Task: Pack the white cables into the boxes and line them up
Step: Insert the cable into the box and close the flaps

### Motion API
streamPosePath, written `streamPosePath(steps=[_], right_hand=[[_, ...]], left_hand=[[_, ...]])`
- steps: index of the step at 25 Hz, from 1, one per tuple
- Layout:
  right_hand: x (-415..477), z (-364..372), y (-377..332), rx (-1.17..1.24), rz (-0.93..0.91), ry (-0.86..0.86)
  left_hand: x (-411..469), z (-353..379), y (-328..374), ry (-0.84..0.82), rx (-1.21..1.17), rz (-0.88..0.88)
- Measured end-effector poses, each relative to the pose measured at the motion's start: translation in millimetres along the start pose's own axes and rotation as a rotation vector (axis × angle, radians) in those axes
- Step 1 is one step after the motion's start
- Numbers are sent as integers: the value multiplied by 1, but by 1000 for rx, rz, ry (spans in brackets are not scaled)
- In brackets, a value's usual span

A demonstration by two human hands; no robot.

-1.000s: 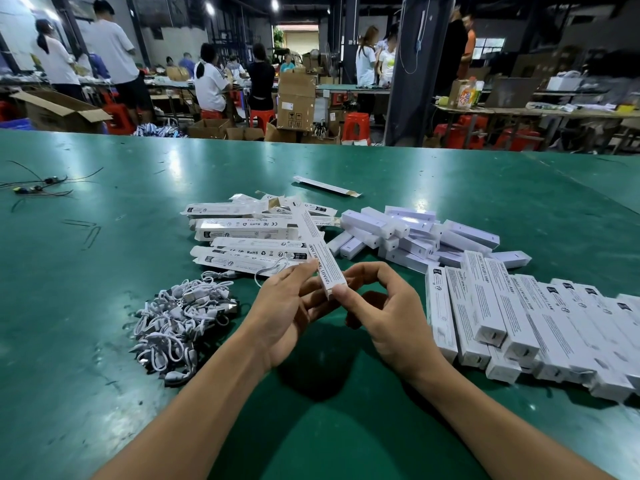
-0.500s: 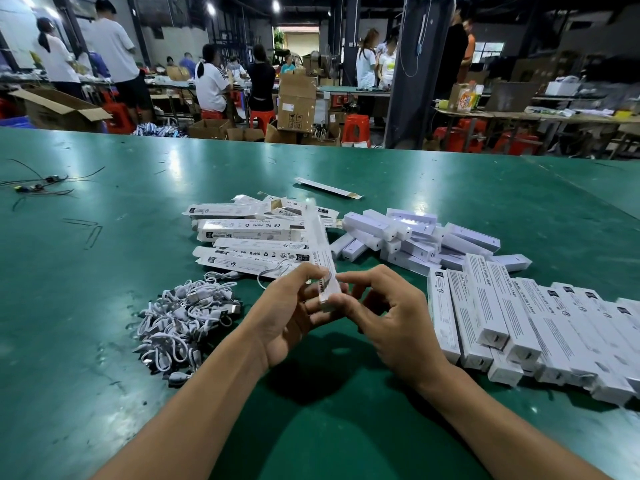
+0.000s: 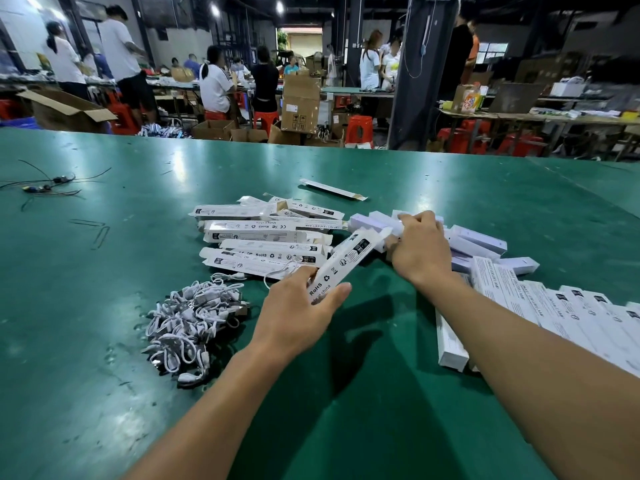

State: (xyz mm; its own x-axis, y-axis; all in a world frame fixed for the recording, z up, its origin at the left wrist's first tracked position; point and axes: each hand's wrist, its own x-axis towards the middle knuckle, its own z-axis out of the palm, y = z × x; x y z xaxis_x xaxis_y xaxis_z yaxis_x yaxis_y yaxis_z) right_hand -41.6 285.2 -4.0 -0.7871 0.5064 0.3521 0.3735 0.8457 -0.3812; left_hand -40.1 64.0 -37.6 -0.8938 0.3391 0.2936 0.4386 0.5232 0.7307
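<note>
My left hand (image 3: 294,317) grips the near end of a long white box (image 3: 349,258), which slants up and to the right above the green table (image 3: 104,393). My right hand (image 3: 420,251) is at the box's far end, its fingers curled over a closed box in the loose heap (image 3: 485,242). A tangle of white cables (image 3: 194,323) lies left of my left hand. Flat, unfilled boxes (image 3: 263,237) are stacked behind it. Packed boxes stand side by side in a row (image 3: 554,306) on the right.
One flat box (image 3: 332,189) lies alone farther back. Thin black wires (image 3: 45,185) sit at the far left. Beyond the table edge are cardboard cartons (image 3: 299,103), red stools and several people at other benches.
Both hands held the box together near me. My right hand has moved away to the heap of closed boxes, and the box in my left hand has swung to point right.
</note>
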Motion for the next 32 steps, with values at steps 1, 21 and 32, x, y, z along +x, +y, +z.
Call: streamPosePath(steps=[1,21,32], right_hand=[[2,3,2,-50,-8,-26],[-33,-25,17,945,378,334],[-43,-11,23,983,445,248]], left_hand=[[1,0,-2,6,38,15],[3,1,-15,65,72,105],[5,2,-20,51,-58,104]])
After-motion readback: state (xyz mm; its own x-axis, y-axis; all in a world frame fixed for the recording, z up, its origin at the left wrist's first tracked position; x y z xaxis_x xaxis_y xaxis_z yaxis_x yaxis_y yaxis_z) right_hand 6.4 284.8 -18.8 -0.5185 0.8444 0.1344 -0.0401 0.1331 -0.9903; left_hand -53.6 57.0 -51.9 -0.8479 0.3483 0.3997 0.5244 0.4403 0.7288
